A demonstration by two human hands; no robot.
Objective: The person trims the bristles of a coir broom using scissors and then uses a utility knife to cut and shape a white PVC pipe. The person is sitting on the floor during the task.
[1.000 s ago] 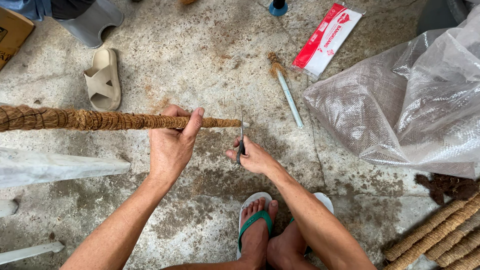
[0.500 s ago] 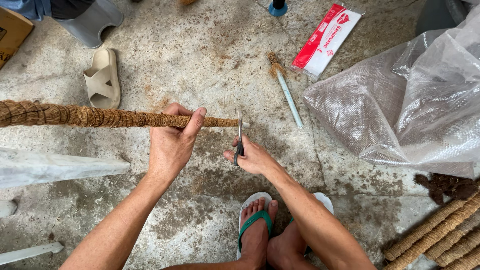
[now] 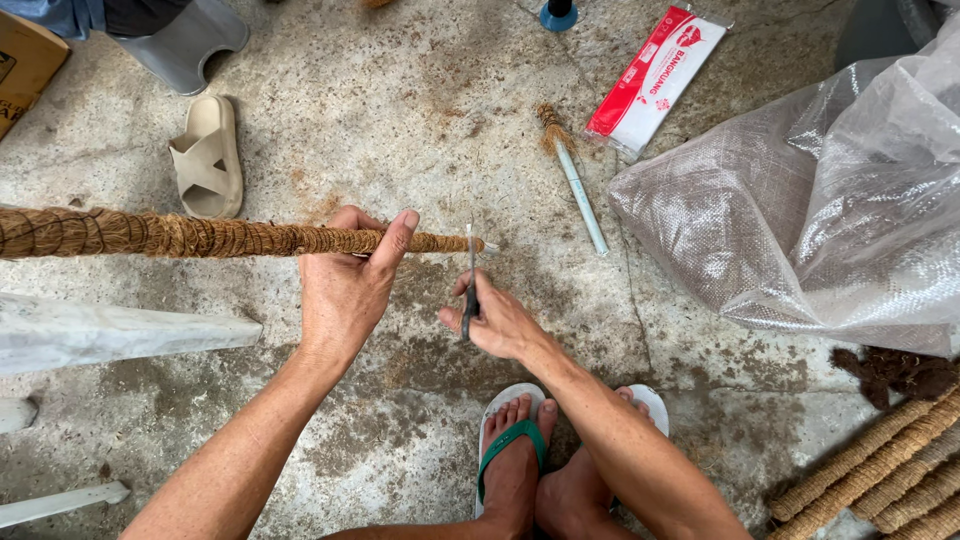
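Bare concrete floor (image 3: 420, 110) open at upper centre. Sack (image 3: 820, 210) blocks right side; pole (image 3: 200, 236) bars left; sandal (image 3: 207, 157) upper left; stick (image 3: 580, 190) and packet (image 3: 655, 75) upper right.

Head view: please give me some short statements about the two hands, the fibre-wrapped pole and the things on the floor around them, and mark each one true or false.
1. The left hand grips the fibre-wrapped pole near its thin end. True.
2. The right hand is empty. False: it holds a thin blade, pointing up toward the pole's tip.
3. A beige sandal lies on the concrete floor beyond the pole. True.
4. The red and white packet lies on top of the clear plastic sack. False: it lies on the floor beside the sack.
5. The person is barefoot. False: the feet rest on flip-flops, one with green straps.
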